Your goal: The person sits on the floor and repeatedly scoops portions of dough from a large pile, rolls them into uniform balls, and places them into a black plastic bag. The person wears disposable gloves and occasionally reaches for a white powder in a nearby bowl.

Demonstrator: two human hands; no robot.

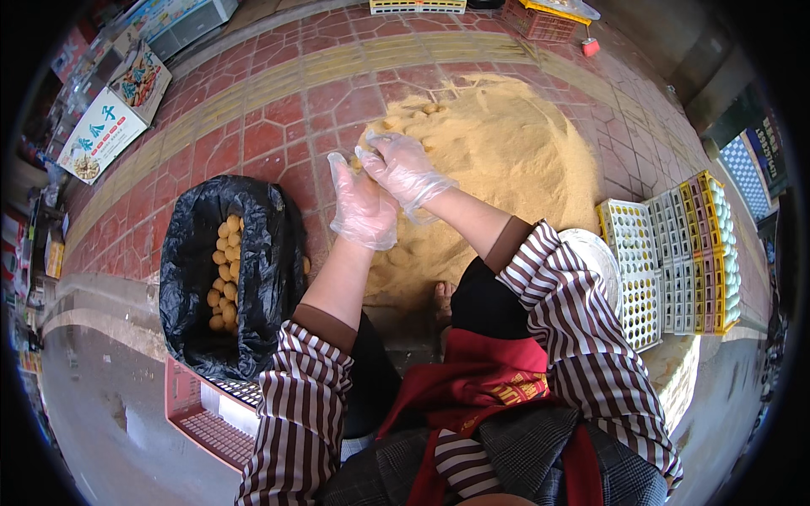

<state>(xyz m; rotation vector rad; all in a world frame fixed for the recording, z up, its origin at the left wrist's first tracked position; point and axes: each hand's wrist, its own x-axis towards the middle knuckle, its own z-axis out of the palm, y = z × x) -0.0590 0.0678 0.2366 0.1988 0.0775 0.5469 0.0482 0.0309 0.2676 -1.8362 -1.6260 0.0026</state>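
My left hand (362, 202) and my right hand (405, 166) both wear thin see-through plastic gloves. They are cupped together around a tan-coated ball (355, 164), mostly hidden by the fingers and palms. Below and beyond them spreads a wide heap of tan powder or fine sawdust (506, 152) on the paving. A few coated balls (430, 109) lie at the heap's far left part. To my left stands a crate lined with a black plastic bag (271, 221), with many coated balls (224, 272) inside it.
On the right, a white basin (591, 253) sits beside a perforated plastic egg tray (628, 272). Stacked trays (690, 265) there hold pale blue-green eggs (731, 253). A pink plastic crate (212, 430) is under the lined one. A red crate (538, 24) stands far off.
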